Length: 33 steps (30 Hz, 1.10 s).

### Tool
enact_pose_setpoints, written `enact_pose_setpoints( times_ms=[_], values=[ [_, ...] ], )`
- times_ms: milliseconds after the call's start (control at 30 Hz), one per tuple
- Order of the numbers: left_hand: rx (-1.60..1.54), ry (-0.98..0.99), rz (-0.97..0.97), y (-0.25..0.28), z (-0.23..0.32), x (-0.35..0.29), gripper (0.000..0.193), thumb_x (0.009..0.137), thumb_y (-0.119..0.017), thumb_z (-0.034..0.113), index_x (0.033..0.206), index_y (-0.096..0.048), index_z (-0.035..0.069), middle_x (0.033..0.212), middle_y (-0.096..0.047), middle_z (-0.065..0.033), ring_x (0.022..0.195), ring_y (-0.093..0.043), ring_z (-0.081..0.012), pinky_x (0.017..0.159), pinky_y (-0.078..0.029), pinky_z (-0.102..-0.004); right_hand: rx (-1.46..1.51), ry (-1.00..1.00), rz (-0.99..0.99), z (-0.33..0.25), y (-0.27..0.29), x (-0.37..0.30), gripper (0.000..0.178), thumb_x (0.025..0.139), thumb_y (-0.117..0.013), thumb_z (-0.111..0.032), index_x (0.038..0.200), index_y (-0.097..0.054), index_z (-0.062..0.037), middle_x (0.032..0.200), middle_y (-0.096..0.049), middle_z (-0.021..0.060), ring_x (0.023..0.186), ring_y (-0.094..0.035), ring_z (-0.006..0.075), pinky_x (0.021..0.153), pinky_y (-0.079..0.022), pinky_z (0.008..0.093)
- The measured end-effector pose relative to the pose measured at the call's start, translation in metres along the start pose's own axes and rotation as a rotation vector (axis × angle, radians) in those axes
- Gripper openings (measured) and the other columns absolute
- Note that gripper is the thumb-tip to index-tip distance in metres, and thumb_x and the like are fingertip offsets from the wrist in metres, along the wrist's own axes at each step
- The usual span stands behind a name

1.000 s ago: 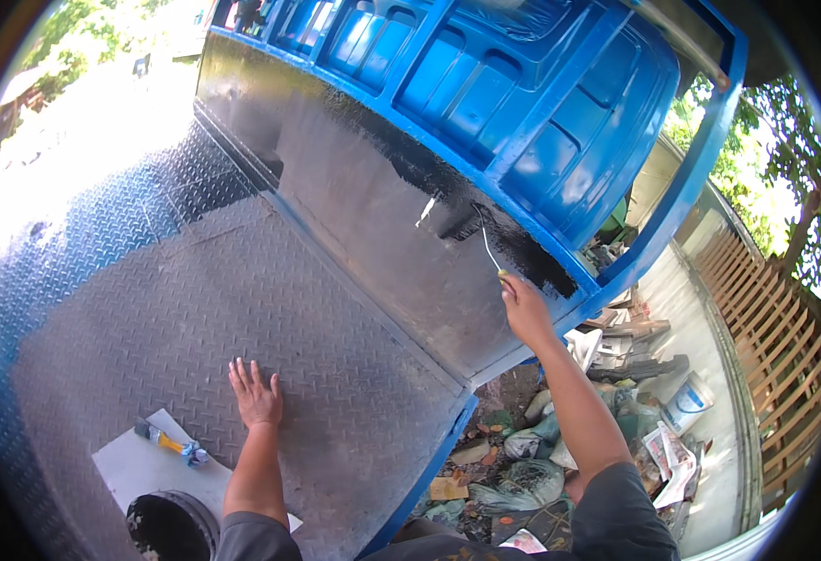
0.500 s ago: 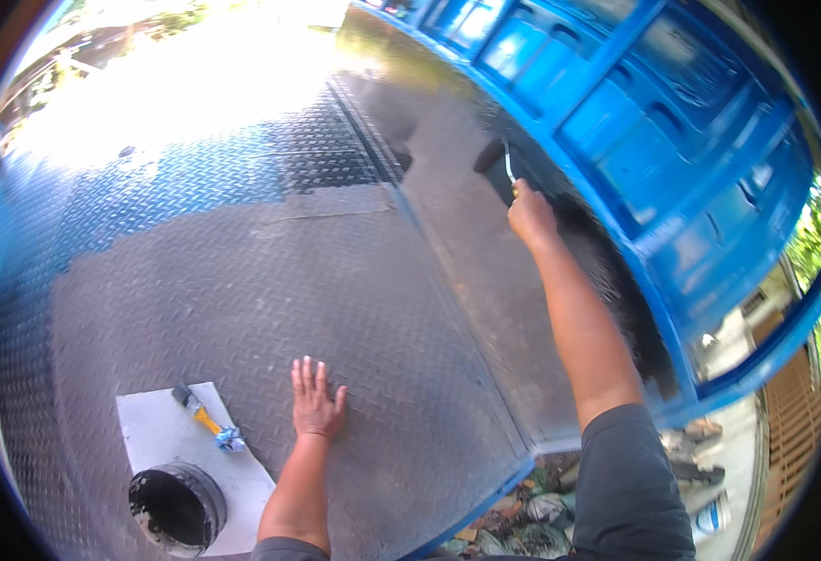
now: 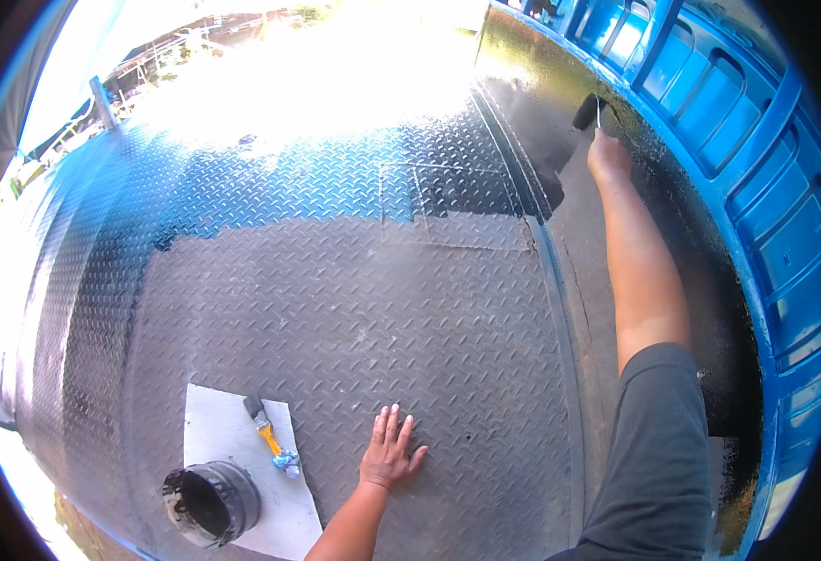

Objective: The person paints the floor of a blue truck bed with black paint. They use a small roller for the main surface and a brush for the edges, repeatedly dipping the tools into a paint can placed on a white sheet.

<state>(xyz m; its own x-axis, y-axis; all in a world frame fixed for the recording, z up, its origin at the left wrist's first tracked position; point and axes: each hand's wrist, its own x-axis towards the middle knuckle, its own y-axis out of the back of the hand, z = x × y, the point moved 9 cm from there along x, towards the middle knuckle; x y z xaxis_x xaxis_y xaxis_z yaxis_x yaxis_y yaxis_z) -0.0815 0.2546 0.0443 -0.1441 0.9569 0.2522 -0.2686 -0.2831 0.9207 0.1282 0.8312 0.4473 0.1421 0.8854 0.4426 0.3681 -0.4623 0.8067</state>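
Note:
With my right arm stretched far forward, my right hand (image 3: 609, 156) grips the handle of a paint roller (image 3: 586, 112). Its dark, paint-covered sleeve rests on the metal floor beside the blue side wall. My left hand (image 3: 392, 453) lies flat on the bare grey tread-plate floor (image 3: 364, 318), fingers spread, holding nothing. To its left, a paintbrush (image 3: 266, 428) with a yellow handle and dark bristles lies on a white board (image 3: 207, 421); something bluish is wrapped round the handle's end. A black paint-smeared bucket (image 3: 233, 496) stands on the same board.
The blue ribbed side wall (image 3: 710, 103) curves along the right. Wet black paint (image 3: 724, 327) covers the strip beside it. Farther forward, the tread plate is glossy black (image 3: 462, 164), with strong glare beyond. A seam (image 3: 560, 309) divides the tread plate from the smoother strip.
The roller has moved forward along the side wall in my right hand. My view has shifted, so the board and bucket sit farther right. My left hand stays flat on the floor.

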Motion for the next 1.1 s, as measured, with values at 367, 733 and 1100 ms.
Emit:
enact_pose_setpoints(
  times_ms=[367,733,1100],
  values=[
    [-0.181,0.037,0.009,0.003,-0.002,0.005,0.074,0.098,-0.066,0.047,0.154,-0.047,0.002,0.168,-0.031,-0.0255,0.160,-0.020,-0.0447,0.132,-0.021,-0.0505,-0.456,0.196,-0.050,0.054,0.147,-0.151,0.033,0.106,-0.042,-0.017,0.128,-0.064,-0.0052,0.122,-0.072,0.0280,0.117,-0.068,0.0465,0.100,-0.054,0.0571],
    [-0.252,0.027,0.036,0.005,-0.006,-0.004,0.070,0.100,-0.062,0.044,0.154,-0.046,0.002,0.170,-0.029,-0.0221,0.161,-0.016,-0.0422,0.132,-0.018,-0.0474,-0.575,0.113,-0.061,0.191,0.322,-0.453,0.030,0.106,-0.052,-0.017,0.133,-0.056,-0.0063,0.104,-0.072,0.0279,0.093,-0.071,0.0499,0.082,-0.057,0.0584],
    [-0.303,0.024,-0.009,0.012,-0.005,-0.007,0.068,0.102,-0.060,0.040,0.156,-0.044,0.002,0.171,-0.026,-0.0205,0.162,-0.013,-0.0388,0.133,-0.016,-0.0451,-0.346,-0.090,-0.075,0.201,0.428,-0.623,0.039,0.103,-0.057,-0.013,0.143,-0.059,-0.0086,0.126,-0.071,0.0229,0.115,-0.068,0.0436,0.096,-0.055,0.0503]
  ],
)
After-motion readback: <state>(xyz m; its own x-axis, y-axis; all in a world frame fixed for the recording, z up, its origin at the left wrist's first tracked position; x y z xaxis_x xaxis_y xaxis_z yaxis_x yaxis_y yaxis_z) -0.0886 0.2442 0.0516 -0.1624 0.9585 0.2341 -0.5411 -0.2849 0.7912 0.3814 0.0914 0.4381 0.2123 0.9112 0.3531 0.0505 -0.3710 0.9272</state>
